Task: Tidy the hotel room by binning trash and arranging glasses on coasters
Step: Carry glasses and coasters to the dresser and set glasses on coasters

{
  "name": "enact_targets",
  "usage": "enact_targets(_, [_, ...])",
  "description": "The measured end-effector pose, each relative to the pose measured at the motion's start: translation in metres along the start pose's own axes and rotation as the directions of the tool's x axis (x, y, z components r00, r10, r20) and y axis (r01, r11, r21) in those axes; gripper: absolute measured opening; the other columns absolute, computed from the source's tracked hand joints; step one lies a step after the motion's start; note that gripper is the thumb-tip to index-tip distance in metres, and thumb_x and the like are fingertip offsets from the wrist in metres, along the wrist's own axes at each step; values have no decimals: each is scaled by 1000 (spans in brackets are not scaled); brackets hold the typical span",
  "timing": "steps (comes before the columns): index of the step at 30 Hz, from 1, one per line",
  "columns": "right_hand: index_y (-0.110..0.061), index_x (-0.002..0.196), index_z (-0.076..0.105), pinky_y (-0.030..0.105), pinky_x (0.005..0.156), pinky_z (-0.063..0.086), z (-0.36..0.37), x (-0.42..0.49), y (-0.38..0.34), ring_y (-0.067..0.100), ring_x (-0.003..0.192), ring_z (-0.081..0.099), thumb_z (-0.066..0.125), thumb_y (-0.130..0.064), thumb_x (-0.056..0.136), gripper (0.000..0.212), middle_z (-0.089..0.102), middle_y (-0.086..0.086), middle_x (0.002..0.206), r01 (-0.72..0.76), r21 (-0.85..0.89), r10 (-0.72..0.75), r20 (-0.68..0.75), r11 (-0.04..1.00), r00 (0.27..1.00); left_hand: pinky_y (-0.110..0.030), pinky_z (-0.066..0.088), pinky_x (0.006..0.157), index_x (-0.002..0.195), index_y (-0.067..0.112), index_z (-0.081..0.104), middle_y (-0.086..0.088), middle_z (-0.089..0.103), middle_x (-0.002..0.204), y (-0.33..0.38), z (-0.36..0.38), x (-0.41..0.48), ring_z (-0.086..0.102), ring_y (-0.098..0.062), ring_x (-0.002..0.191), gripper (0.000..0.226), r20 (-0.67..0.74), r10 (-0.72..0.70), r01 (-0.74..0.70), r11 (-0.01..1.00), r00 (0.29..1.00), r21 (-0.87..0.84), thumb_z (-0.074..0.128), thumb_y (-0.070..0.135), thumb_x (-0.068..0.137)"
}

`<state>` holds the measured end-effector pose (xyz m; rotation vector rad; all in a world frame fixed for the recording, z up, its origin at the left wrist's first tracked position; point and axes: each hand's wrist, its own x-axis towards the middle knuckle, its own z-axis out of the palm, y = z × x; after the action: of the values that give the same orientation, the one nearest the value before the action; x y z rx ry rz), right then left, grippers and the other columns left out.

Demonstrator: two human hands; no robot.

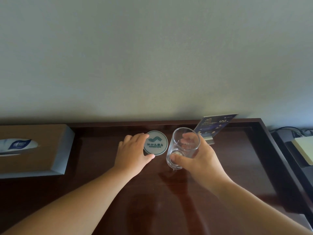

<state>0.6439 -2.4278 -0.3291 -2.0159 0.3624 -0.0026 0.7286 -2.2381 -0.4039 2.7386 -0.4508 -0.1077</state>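
A round white coaster with a green logo lies on the dark wooden desk near the back wall. My left hand rests on its left edge, thumb at its front rim and fingers at its far rim. Just right of the coaster, my right hand grips a clear empty glass, tilted a little and held slightly above the desk.
A brown tissue box sits at the left. A blue card in a stand leans behind the glass. The desk has a raised rim on the right; beyond it lie cables and a pale pad.
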Motion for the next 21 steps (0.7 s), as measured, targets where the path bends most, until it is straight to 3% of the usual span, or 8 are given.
enact_targets(3, [-48,110,51,20,80,48,8,8,-3,-9,93,60,77,-59,48,68,59,-34,103,16,2,-16,15,1000,1000,-34,36,88,133,33,44,15,50,134,-9,-6,-6,44,-18,117,63,6,-12,12,999,1000,-49,66,50,76])
enact_targets(8, [-53,104,48,23,82,48,27,30,-8,-5,99,57,77,-57,51,60,56,-21,111,65,-19,-64,33,998,997,-30,35,99,136,31,42,16,47,137,-23,-16,-15,41,-13,124,61,23,-8,11,991,1000,-130,65,43,81])
enact_targets(11, [-57,101,45,15,80,44,39,45,-8,-8,102,53,76,-57,52,58,51,-24,114,73,-24,-72,64,997,995,-27,35,100,136,30,44,17,48,136,-26,-19,-18,40,-10,126,60,18,4,-1,987,1000,-163,66,40,82])
enact_targets(17, [-49,115,44,15,76,41,53,69,-1,-6,100,52,72,-64,48,75,49,-25,111,73,-85,-65,100,994,993,-27,36,102,135,30,45,17,49,135,-30,-23,-22,40,-10,125,56,18,4,0,984,1000,-179,65,36,83])
enact_targets(21, [-50,114,45,13,76,40,56,75,5,-8,100,52,73,-64,47,74,51,-24,111,73,-76,-65,103,994,993,-25,35,99,134,30,47,16,51,133,-31,-21,-20,42,-11,122,55,2,-3,4,984,1000,-179,66,34,83])
